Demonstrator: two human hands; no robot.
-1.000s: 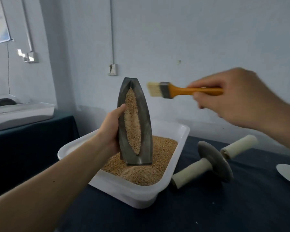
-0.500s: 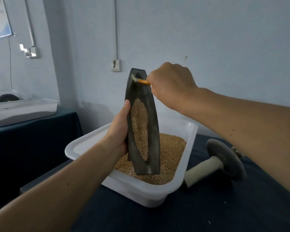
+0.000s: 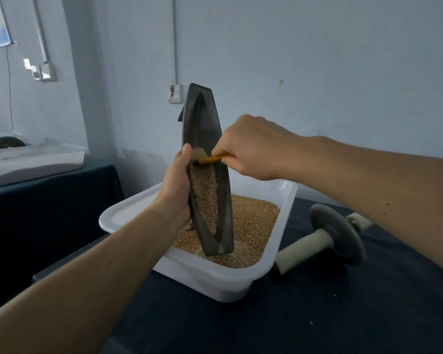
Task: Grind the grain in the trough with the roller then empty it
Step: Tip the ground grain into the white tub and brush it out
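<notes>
A dark boat-shaped trough (image 3: pixel 205 129) stands almost upright, its lower end resting in the grain of a white tub (image 3: pixel 128 213). My left hand (image 3: pixel 175 186) grips the trough's left edge. Tan grain (image 3: pixel 204 195) fills the lower part of its groove; the upper part is bare. My right hand (image 3: pixel 251 146) holds a small brush with an orange handle (image 3: pixel 212 159), its pale bristles against the groove just above the grain. The roller (image 3: pixel 335 237), a grey disc on a cream axle, lies on the dark table to the right of the tub.
The tub holds a bed of tan grain (image 3: pixel 253 221). A second white tray (image 3: pixel 33 160) sits on another dark table at the left. The wall behind carries a socket (image 3: pixel 175 93) and a cable duct.
My right hand brought the brush to the trough's top end, then swept it down the groove to mid-height. The grain now sits lower in the trough.
</notes>
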